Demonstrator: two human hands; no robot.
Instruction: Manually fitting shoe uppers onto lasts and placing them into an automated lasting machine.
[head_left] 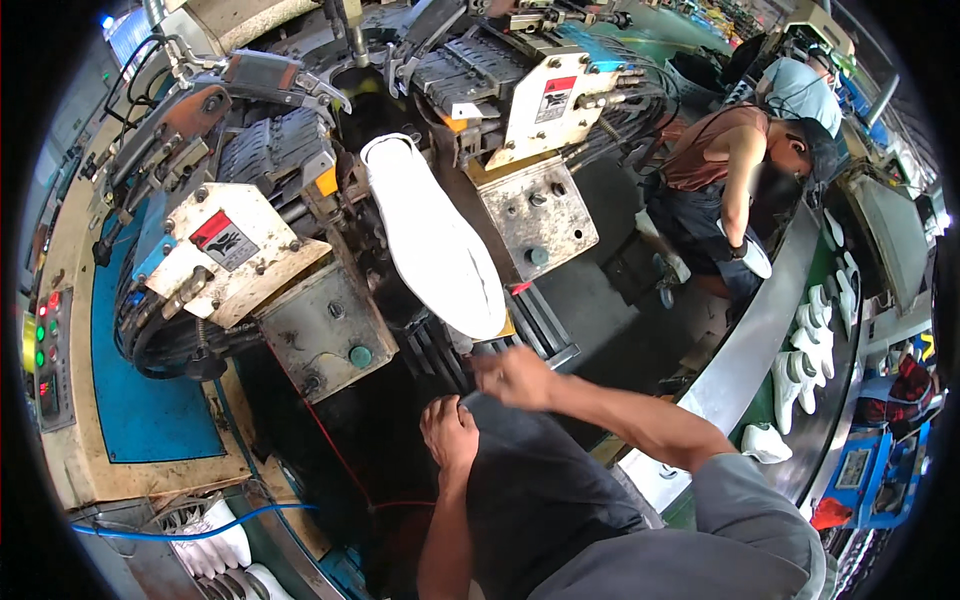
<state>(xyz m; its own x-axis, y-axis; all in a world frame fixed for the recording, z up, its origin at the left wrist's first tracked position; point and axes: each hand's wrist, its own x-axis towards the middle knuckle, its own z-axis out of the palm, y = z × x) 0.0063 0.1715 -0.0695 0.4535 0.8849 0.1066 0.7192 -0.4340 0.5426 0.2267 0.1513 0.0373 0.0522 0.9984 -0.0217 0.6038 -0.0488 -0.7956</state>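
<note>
A white shoe, its pale underside facing up, sits in the middle of a machine with its toe toward me. Just below that toe is my right hand, bent at the wrist and blurred by motion. Its fingers are smeared, so I cannot see whether they hold anything. Lower and to the left, my left hand is closed with its fingers curled, close to my dark-clothed leg. What lies inside its fingers, if anything, is hidden. Neither hand visibly touches the shoe.
Metal machine blocks with plates and hoses flank the shoe. A control panel stands far left. On the right, a metal-edged conveyor carries several white shoes. A co-worker bends beside it. More white shoes lie lower left.
</note>
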